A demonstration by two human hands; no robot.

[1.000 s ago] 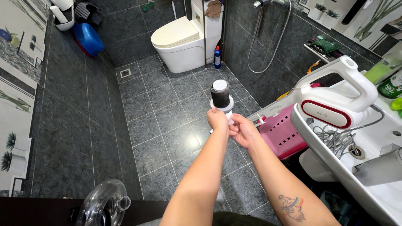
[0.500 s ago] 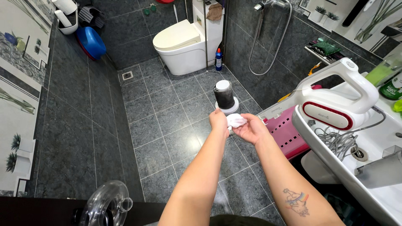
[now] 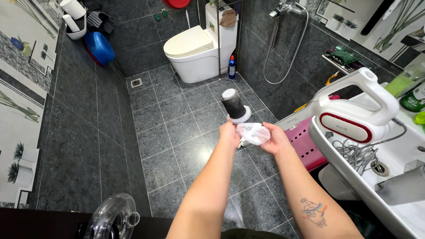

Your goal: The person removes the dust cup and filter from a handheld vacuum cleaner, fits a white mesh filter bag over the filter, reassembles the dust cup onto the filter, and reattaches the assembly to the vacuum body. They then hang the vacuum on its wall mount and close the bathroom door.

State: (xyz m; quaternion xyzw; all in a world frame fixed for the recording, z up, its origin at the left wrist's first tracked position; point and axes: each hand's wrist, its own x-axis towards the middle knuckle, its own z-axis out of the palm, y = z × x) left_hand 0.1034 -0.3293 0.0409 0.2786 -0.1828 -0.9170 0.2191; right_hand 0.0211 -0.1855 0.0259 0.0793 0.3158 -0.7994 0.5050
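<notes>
While the left hand (image 3: 229, 134) grips a dark cylindrical filter (image 3: 234, 106) upright, the right hand (image 3: 273, 138) just beside it clutches a white mesh piece (image 3: 253, 132) above the grey tiled floor (image 3: 177, 128).

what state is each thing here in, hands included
left hand: shut around the base of the dark filter
dark filter: out of the vacuum, held upright above the floor
right hand: gripping a white mesh piece
white mesh piece: held between both hands, beside the filter base
toilet: lid down
handheld vacuum: resting on the sink, cord bunched in the basin
clear dust cup: detached, lying at the bottom edge
</notes>
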